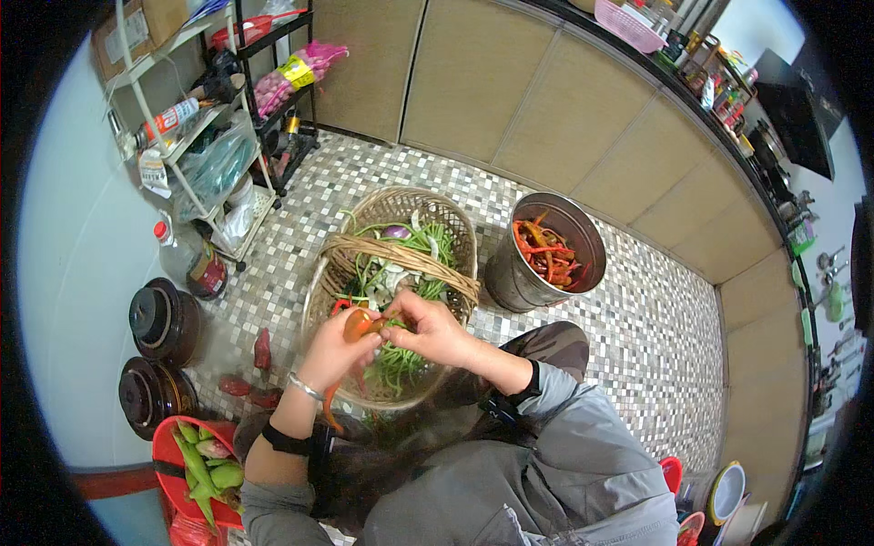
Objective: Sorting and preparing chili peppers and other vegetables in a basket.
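Observation:
Over the near side of a wicker basket [471,232], my left hand [345,341] is closed around an orange-red chili pepper [358,325]. The fingertips of my right hand [430,331] meet at the pepper's greenish stem end, close against my left fingers. Long green beans [399,368], pale peelings and a purple bulb or small eggplant [396,232] lie in the basket beneath its woven handle [403,256]. Another long orange-red pepper [330,406] hangs below my left hand. To the right of the basket stands a metal bucket [505,280] with red and orange peppers [546,252] in it.
Dark lidded jars [164,324] and a plastic bottle [184,256] stand at the left wall. A red container of green vegetables [205,471] is at the lower left. Several dark red pieces [262,349] lie on the tiled floor. Shelf racks [205,123] and cabinets [478,75] border the floor.

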{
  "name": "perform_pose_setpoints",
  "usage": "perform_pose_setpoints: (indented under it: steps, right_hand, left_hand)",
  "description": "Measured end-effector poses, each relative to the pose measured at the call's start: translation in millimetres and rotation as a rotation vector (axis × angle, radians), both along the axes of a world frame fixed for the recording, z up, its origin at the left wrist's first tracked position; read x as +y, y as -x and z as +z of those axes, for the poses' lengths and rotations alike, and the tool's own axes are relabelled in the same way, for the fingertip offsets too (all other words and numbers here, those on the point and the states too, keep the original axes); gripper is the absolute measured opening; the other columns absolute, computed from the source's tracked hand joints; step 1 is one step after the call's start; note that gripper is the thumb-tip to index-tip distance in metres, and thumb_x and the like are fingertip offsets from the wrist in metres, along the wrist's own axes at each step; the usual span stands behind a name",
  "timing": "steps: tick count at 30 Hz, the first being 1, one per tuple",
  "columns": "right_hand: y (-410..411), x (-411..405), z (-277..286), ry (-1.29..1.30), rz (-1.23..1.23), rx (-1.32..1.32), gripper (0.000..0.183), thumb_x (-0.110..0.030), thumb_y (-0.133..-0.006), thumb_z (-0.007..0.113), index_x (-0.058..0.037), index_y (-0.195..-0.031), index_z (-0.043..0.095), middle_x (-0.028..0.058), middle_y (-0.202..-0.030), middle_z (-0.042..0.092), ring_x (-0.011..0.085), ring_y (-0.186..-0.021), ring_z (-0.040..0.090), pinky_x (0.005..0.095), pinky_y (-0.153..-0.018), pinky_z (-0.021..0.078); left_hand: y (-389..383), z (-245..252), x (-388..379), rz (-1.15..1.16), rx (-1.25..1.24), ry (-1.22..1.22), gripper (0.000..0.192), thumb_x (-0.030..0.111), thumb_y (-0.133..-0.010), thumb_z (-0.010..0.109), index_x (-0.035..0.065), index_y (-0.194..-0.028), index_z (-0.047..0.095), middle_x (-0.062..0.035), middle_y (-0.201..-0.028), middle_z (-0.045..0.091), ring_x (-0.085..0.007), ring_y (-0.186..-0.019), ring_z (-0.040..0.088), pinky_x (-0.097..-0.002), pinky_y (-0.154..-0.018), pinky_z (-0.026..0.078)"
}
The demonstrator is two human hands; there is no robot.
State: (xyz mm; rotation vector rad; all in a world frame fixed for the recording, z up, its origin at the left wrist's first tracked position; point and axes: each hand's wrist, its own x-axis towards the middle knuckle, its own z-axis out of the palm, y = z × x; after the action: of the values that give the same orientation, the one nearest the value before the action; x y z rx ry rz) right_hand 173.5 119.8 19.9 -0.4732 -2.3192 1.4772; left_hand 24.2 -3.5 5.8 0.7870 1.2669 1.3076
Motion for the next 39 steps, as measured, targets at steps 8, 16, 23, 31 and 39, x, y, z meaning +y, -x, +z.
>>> perform_pose_setpoints:
  steps: [8, 16, 23, 31, 39]
  right_hand:
    - [-9.1, -1.5, 13.9, -0.106, 0.045, -0.084, 0.022, -0.013, -0.079, 0.057, -0.0017, -0.092, 0.045, 0.0145, -0.076, 0.058, 0.0292, -0.07, 0.061, 0.0352, -0.063, 0.0468]
    - [-4.4, -6.5, 2.6, -0.126, -0.101, -0.137, 0.023, -0.013, -0.074, 0.059, -0.0016, -0.091, 0.049, 0.0168, -0.071, 0.057, 0.0311, -0.067, 0.06, 0.0378, -0.06, 0.0467]
    - [1.9, 4.0, -25.7, 0.706, -0.135, 0.117, 0.006, 0.002, -0.081, 0.054, -0.0028, -0.085, 0.053, 0.0048, -0.069, 0.058, 0.0092, -0.051, 0.053, 0.0212, -0.045, 0.0417]
    - [2.9, 1.1, 11.5, 0.641, -0.118, 0.09, 0.015, -0.005, -0.084, 0.059, -0.0004, -0.098, 0.056, 0.0033, -0.076, 0.06, 0.0076, -0.06, 0.055, 0.0196, -0.052, 0.0445]
    - [3.2, -4.1, -1.8, 0.221, -0.165, 0.049, 0.011, -0.005, -0.081, 0.063, -0.0001, -0.089, 0.058, 0.0025, -0.077, 0.061, 0.0078, -0.065, 0.059, 0.0205, -0.058, 0.0474]
  left_hand:
    - [-5.2, 0.0, 3.0, -0.042, 0.018, 0.006, 0.03, 0.005, -0.081, 0.06, 0.0008, -0.109, 0.05, 0.0006, -0.073, 0.055, -0.0057, -0.058, 0.051, -0.0199, -0.051, 0.041]
    - [-7.9, 2.5, 0.6, 0.023, 0.096, -0.008, 0.027, 0.007, -0.081, 0.062, 0.0031, -0.106, 0.053, 0.001, -0.077, 0.056, -0.0045, -0.064, 0.051, -0.0187, -0.055, 0.041]
    - [-5.3, 7.5, -1.1, -0.005, 0.07, -0.133, 0.026, 0.007, -0.084, 0.059, 0.0027, -0.108, 0.052, -0.0038, -0.085, 0.057, -0.0083, -0.067, 0.054, -0.0213, -0.06, 0.045]
    - [1.6, 3.1, -3.7, 0.008, -0.231, -0.161, 0.032, 0.009, -0.086, 0.056, 0.0016, -0.116, 0.047, -0.0057, -0.084, 0.058, -0.0107, -0.068, 0.055, -0.0224, -0.061, 0.047]
    - [-1.3, -0.1, 1.0, 0.068, 0.064, -0.157, 0.029, 0.009, -0.085, 0.058, 0.003, -0.112, 0.051, 0.002, -0.075, 0.052, -0.0044, -0.061, 0.048, -0.0183, -0.054, 0.041]
